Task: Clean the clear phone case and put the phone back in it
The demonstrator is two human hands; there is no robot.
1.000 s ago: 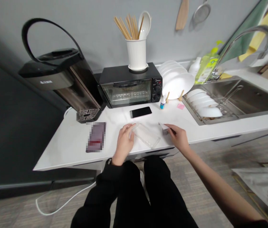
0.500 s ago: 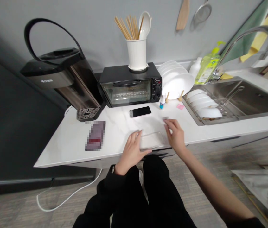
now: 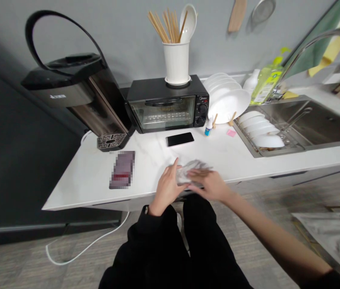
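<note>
On table (image 3: 76, 182), far left: purple packet (image 3: 123, 169), pixelated. Next, left hand (image 3: 166, 186), thumb and fingers spread at left end of crumpled greyish sheet (image 3: 183, 174); unclear whether gripping. Behind, black phone (image 3: 180, 139). Across sheet, near table's front edge: right hand (image 3: 208, 184), blurred, impossible to tell whether grasping. Farther back: small bottle (image 3: 208, 127), pink square (image 3: 231, 133).

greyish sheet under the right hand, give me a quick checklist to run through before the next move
1. Right hand over the greyish sheet: ok, though blurred.
2. Left hand beside it: ok, at its left edge.
3. Whole upper side in view: not ok, partly covered by fingers.
4. What lies beneath: cannot tell, hidden.
5. Phone apart from both hands: ok, lying in front of the toaster oven.
6. Small bottle upright: ok, standing.
</note>
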